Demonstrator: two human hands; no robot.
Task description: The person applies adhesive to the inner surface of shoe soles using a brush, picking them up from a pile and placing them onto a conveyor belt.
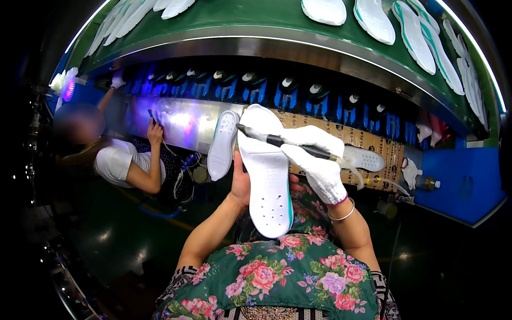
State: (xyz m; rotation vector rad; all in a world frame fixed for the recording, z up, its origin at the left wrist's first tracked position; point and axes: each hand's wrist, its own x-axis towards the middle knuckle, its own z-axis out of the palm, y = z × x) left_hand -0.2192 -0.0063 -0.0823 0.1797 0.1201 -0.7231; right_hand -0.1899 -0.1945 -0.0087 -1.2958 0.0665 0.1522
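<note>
A white shoe sole (268, 184) with a teal edge and small holes at its near end lies lengthwise in front of me. My bare left hand (241, 184) grips it from beneath, thumb along the left side and fingertips showing at the right. In a white knitted glove, my right hand (320, 168) is closed around a black-handled brush (274, 140) with a pale tube trailing from it. The brush tip crosses the far part of the sole and reaches its left edge. Two more soles lie nearby: one sole (223, 146) at left, another sole (365, 159) at right.
Cardboard (392, 154) covers the bench's right part; bare metal (186, 120) shows at left. Behind stands a row of dark shoe-like pieces on blue supports (256, 95). Above runs a green conveyor belt (256, 18) with white soles. A co-worker (130, 165) sits left. A bottle (429, 183) stands right.
</note>
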